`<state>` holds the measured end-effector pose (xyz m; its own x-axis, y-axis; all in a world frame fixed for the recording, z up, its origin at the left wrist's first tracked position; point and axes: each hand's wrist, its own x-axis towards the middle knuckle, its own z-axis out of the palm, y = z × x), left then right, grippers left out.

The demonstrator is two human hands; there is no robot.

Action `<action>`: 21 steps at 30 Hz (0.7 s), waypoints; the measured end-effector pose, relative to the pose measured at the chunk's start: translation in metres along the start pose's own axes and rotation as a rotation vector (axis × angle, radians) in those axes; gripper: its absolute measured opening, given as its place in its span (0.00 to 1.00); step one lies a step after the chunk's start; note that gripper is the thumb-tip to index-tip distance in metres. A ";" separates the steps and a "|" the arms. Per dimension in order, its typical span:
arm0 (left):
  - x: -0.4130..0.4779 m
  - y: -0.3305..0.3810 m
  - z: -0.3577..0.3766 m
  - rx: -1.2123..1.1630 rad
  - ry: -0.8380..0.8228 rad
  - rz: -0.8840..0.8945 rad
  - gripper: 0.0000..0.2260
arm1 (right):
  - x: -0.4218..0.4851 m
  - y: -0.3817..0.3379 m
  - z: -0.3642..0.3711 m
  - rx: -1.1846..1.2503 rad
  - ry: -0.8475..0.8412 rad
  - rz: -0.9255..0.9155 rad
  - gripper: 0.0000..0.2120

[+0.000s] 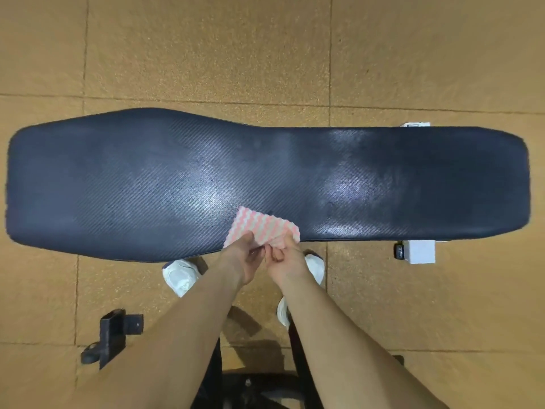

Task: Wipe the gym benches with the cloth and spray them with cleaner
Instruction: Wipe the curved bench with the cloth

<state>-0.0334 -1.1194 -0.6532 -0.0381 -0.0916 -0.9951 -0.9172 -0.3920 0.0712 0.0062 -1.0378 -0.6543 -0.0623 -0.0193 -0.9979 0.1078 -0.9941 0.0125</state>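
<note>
Overhead, looking straight down. Floor [206,54]: tan speckled tiles with dark seams. Bench [147,178]: long dark pad, diagonal ribbed texture, running left to right across the view and wider toward its left end. Pale glossy patches sit at mid-pad and right of centre; cannot tell whether they are wet film or glare.

Both bare forearms reach in from the bottom edge and converge at the bench's near edge, about mid-length. Left hand [244,261] and right hand [284,261] are close together, fingers curled, each pinching the near edge of the cloth [265,228]. Cloth: pink-and-white wavy stripes, partly folded, spread away from the fingers over the pad's near margin. Cannot tell whether it lies flat on the pad.

Black bracket [113,335] on the floor, lower left, well apart from the bench. White shoes [180,274] show beneath the arms, just beside the bench's near side. White block [420,250] juts out under the near edge, right of the hands.
</note>
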 end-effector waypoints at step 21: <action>-0.011 -0.069 0.078 0.329 -0.037 0.070 0.08 | -0.009 -0.106 -0.043 -0.094 -0.051 0.043 0.24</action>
<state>-0.0008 -1.0201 -0.6524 -0.1144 -0.0725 -0.9908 -0.9904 -0.0693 0.1194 0.0381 -0.9280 -0.6494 -0.1057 -0.0697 -0.9919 0.2044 -0.9778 0.0469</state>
